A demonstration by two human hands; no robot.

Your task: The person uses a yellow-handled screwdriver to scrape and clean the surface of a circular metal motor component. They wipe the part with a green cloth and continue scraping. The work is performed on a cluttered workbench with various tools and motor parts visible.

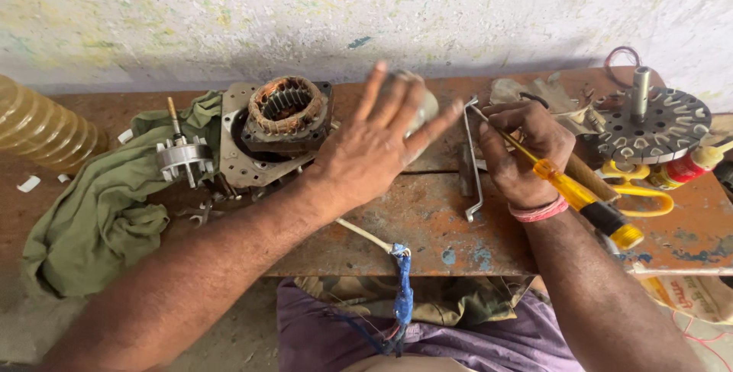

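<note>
From the head view, the left hand (378, 139) spreads its fingers loosely over a grey round part (422, 105) near the workbench (427, 219) back edge. The right hand (527, 154) grips a yellow-handled screwdriver (576, 193), its tip beside a bent metal rod (473, 158).

A small motor-repair workshop: a rusty, paint-chipped metal counter (427, 227) against a stained wall holds a copper-wound stator (288, 109), a slotted metal motor disc (657, 124), a greasy green rag (99, 204) and a yellow-handled screwdriver (569, 189).
</note>
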